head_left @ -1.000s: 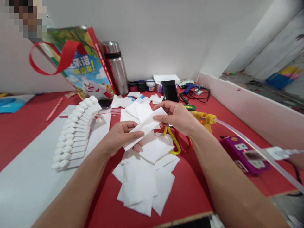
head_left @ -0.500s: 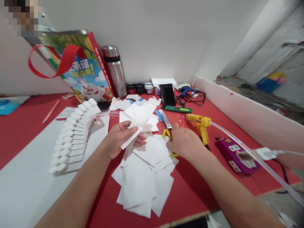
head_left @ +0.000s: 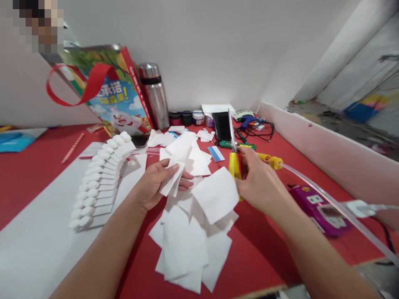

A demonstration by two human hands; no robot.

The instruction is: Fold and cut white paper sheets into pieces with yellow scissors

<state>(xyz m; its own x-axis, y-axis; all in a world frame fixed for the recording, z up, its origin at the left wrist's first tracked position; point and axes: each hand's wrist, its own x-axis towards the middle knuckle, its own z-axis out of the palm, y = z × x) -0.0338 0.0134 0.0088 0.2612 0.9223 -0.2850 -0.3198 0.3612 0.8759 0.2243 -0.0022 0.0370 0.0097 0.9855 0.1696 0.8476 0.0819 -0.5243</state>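
Note:
Between the thumb and fingers of my left hand (head_left: 154, 182) are folded white paper pieces (head_left: 171, 182), creased and slightly fanned. My right hand (head_left: 260, 176) grips yellow-handled scissors (head_left: 236, 166), raised off the table with the blades pointing up and away. Beside that hand a loose white square (head_left: 216, 195) is tilted above the others; whether the hand touches it I cannot tell. Below both hands spreads an overlapping pile of white sheets (head_left: 185, 245). More white pieces lie beyond my left hand.
Left, white strips with round tops (head_left: 93, 185) form a curved row on a grey-white board (head_left: 37, 245). Behind stand a colourful box (head_left: 115, 95), a steel flask (head_left: 156, 99) and paint jars (head_left: 187, 119). A green cutter (head_left: 224, 144), yellow glue gun (head_left: 274, 161) and purple device (head_left: 318, 211) lie right.
My right hand has lifted the scissors off the table, their blades now upright. A white square beside it has tilted up. The folded paper in my left hand has spread a little.

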